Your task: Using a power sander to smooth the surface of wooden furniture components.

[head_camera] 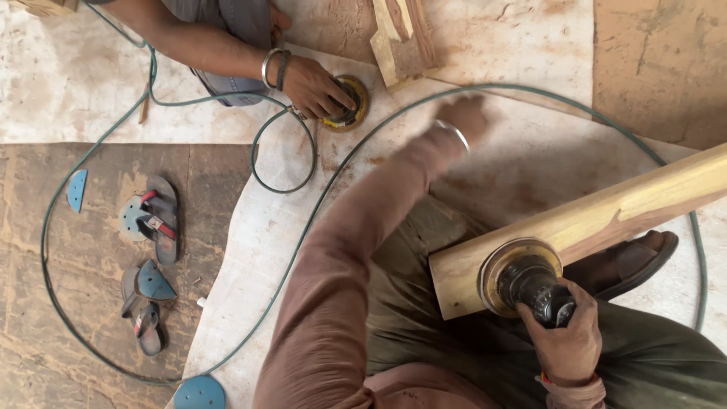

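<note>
Head camera shows the right hand [566, 342] closed around a disc sander [530, 284], its pad pressed on the near end of a wooden beam [606, 220] over the lap: sanding looks underway. Blurred, the left hand [463, 117] reaches far; its fingers cannot be read, so steadying the beam seems needed.
</note>
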